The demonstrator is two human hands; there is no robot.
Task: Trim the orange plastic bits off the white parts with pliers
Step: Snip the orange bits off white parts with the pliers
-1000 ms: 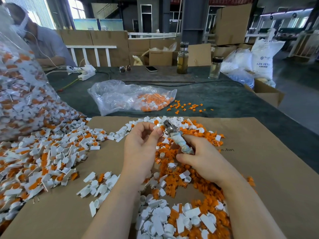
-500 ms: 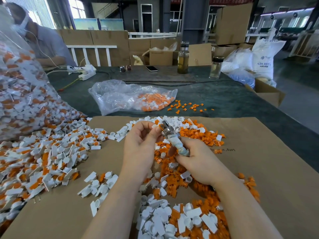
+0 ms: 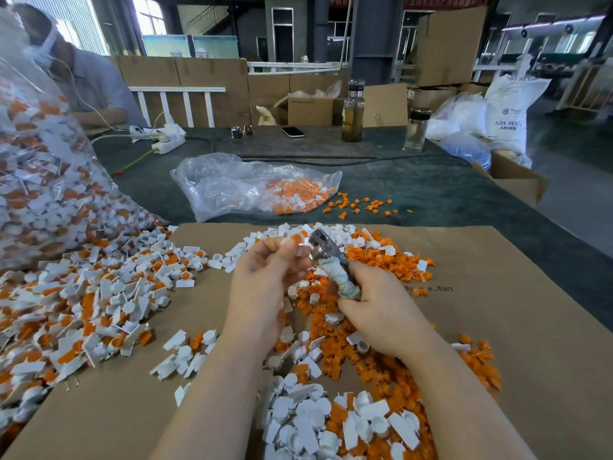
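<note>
My left hand (image 3: 265, 280) pinches a small white part with an orange bit (image 3: 293, 240) at its fingertips, above the cardboard sheet (image 3: 497, 327). My right hand (image 3: 381, 310) grips the cloth-wrapped handles of the pliers (image 3: 335, 263), whose metal jaws point up and left, right beside the part. Below my hands lie trimmed orange bits (image 3: 381, 257) and a heap of white parts (image 3: 318, 423). A big pile of untrimmed white-and-orange parts (image 3: 83, 300) spreads on the left.
A large clear bag full of parts (image 3: 43, 180) rises at the left. A smaller clear bag (image 3: 252, 187) lies on the green table with loose orange bits beside it. Two bottles (image 3: 353, 111), a phone, glasses, a power strip and boxes stand farther back. Another person sits far left.
Both hands have shifted slightly left and up together. The pliers' jaws have closed in against the part held by my left hand.
</note>
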